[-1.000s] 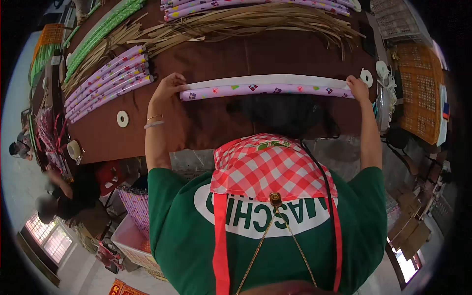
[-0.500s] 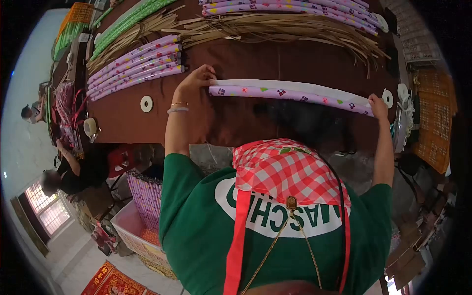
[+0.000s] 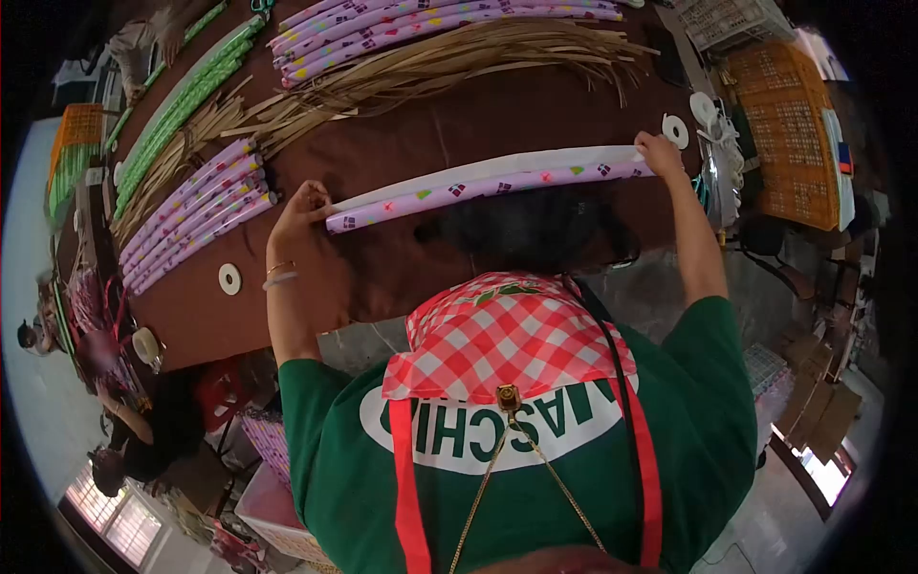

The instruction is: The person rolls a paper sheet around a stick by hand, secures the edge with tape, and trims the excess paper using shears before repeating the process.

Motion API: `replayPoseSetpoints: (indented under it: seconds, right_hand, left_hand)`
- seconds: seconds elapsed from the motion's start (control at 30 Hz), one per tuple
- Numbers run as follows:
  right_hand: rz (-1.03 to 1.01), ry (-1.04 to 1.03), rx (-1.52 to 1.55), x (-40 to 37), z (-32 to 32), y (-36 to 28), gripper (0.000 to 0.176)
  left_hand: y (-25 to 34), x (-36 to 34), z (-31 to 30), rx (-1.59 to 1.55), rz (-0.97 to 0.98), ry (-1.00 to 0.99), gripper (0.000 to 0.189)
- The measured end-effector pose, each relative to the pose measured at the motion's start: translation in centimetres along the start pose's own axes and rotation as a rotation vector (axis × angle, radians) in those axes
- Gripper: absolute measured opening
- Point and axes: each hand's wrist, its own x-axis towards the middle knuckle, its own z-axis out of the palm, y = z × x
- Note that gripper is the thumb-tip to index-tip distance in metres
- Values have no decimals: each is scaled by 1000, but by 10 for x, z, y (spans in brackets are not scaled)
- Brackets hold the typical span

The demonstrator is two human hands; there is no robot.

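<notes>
A long strip of purple patterned sheet (image 3: 488, 191) with a white band along its far edge lies across the brown table (image 3: 382, 277). My left hand (image 3: 304, 204) pinches its left end, with a bracelet on the wrist. At the opposite end my right hand (image 3: 660, 155) closes on the white edge. A white tape roll (image 3: 674, 131) is just beyond my right hand. Left of my left hand sit another tape roll (image 3: 229, 278) and a bunch of purple patterned rolls (image 3: 196, 215).
Brown flat strips (image 3: 421, 72) run across the table's far part, before more purple rolls (image 3: 449, 31). Green rolls (image 3: 182, 120) lie far left. An orange basket (image 3: 779, 134) stands right. A co-worker in black (image 3: 167, 421) is at the lower left.
The whole view has turned and shifted, so the table and strip appear tilted differently. Both hands still hold the strip's ends.
</notes>
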Motion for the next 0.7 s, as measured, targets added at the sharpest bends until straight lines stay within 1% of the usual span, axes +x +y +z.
replayPoseSetpoints:
  seconds: [0.03, 0.13, 0.23, 0.27, 0.33, 0.4, 0.47, 0.5, 0.53, 0.6, 0.63, 0.7]
  right_hand:
    - [-8, -1, -5, 2, 1, 0, 11]
    - [-17, 6, -17, -3, -4, -3, 11]
    - [-56, 41, -22, 2, 3, 3, 10]
    - [-58, 80, -23, 5, 11, 9, 9]
    - [-50, 62, -23, 10, 16, 16, 8]
    - [30, 54, 13, 7, 13, 10, 9]
    - [-87, 26, 20, 12, 15, 18, 11]
    - [-101, 51, 4, 10, 14, 18, 11]
    - [-110, 49, 7, 11, 15, 16, 11]
    - [-84, 41, 6, 10, 12, 16, 12]
    - [-78, 42, 4, 9, 10, 14, 12]
    - [-69, -34, 2, 8, 4, 13, 11]
  left_hand:
    - [1, 3, 0, 3, 2, -5, 29]
    - [1, 4, 3, 45, 94, -58, 28]
    - [3, 3, 1, 81, 67, -87, 27]
    - [1, 3, 2, 102, 97, -66, 26]
    - [-6, 5, -1, 75, 108, -66, 27]
    - [4, 1, 5, 70, 10, -31, 28]
    - [-3, 5, -1, 55, 89, -88, 28]
    - [2, 3, 1, 55, 47, -74, 26]
    - [-1, 2, -1, 56, 42, -65, 26]
    - [-5, 7, -3, 103, 139, -96, 26]
    - [-6, 6, -4, 102, 141, -102, 26]
    - [-6, 5, -2, 52, 110, -74, 25]
